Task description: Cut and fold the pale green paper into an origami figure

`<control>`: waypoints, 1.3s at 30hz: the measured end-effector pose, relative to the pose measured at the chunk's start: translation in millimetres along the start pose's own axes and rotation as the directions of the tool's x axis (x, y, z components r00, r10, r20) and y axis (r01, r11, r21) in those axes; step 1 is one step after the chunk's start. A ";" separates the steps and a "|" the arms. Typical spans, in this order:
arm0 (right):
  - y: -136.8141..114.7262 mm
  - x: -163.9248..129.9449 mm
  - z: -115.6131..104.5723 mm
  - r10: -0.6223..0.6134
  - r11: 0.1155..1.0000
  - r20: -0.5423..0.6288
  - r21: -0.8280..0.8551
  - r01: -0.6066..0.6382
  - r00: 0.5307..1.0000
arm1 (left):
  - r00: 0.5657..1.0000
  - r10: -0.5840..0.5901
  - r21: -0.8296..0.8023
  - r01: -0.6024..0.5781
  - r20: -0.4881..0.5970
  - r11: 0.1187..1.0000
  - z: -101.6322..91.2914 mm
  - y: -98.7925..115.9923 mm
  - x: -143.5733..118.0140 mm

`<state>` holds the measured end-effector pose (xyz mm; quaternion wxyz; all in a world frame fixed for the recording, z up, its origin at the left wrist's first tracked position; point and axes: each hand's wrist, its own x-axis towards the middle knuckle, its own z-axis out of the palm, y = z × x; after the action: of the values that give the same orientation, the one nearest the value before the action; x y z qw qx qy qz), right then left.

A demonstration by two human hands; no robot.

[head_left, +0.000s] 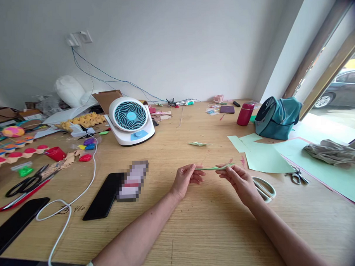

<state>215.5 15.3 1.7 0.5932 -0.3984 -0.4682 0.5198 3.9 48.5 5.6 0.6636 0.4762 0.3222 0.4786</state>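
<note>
Between my two hands a thin strip of light green paper (209,168) is stretched out level, a little above the table. My left hand (187,178) pinches its left end between thumb and fingers. At the other end, my right hand (237,179) grips it the same way. Beyond my hands lies a small green paper piece (199,144). Scissors with pale handles (265,189) rest beside my right wrist, their blades hidden by the hand and arm. Larger light green paper sheets (267,157) spread to the right of my hands.
A white fan (130,119) stands at the back left. Black phones (102,195), a white cable (94,167) and black scissors (26,183) lie to the left. A red bottle (244,114), a teal bag (278,118) and metal clippers (297,176) are on the right.
</note>
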 end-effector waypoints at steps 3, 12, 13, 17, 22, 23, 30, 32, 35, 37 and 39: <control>-0.3 -0.2 -0.6 -0.072 0.995 0.044 0.068 0.069 0.996 | 0.999 -0.032 -0.067 0.033 0.014 0.997 -1.5 1.4 0.6; -4.4 -1.8 -4.4 -0.101 0.995 0.032 0.028 0.101 0.994 | 0.997 -0.056 0.163 0.045 0.061 0.986 3.1 3.3 -2.4; -4.6 -1.6 -4.2 -0.128 0.992 0.045 0.007 0.127 0.991 | 0.996 -0.043 0.194 0.026 0.079 0.981 3.5 2.7 -3.1; -6.3 -2.4 -3.4 -0.172 0.967 0.159 -0.163 0.198 0.972 | 0.995 -0.010 0.311 -0.020 0.095 0.950 3.5 0.6 -4.5; -9.4 -4.2 -4.8 -0.113 0.932 0.281 -0.303 0.200 0.953 | 0.969 -0.056 0.363 -0.035 0.239 0.931 -3.1 2.4 -0.5; -10.2 -4.4 -5.4 -0.115 0.933 0.288 -0.298 0.203 0.951 | 0.959 -0.071 0.350 -0.030 0.273 0.936 -5.0 3.4 0.6; -18.8 -7.2 -6.0 -0.081 0.894 0.343 -0.389 0.220 0.936 | 0.933 -0.191 0.271 0.107 0.305 0.957 -8.8 10.5 1.0; -20.2 -8.4 -3.2 -0.044 0.875 0.384 -0.431 0.221 0.922 | 0.934 -0.205 0.265 0.127 0.292 0.956 -7.2 7.7 1.0; -20.7 -9.2 1.8 -0.019 0.874 0.435 -0.431 0.226 0.900 | 0.963 -0.152 0.332 0.071 0.224 0.941 -6.3 -2.1 4.3; -20.6 -8.8 4.1 -0.045 0.884 0.418 -0.406 0.231 0.907 | 0.979 -0.107 0.368 0.038 0.171 0.929 -7.2 -8.1 7.4; -20.5 -8.0 4.6 -0.064 0.894 0.334 -0.399 0.202 0.941 | 0.988 -0.072 0.379 0.015 0.139 0.925 -8.2 -10.8 9.5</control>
<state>215.9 4.4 21.3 0.4444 -0.3981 -0.6848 0.4183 3.4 59.1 -7.1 0.5929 0.6220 0.3675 0.3557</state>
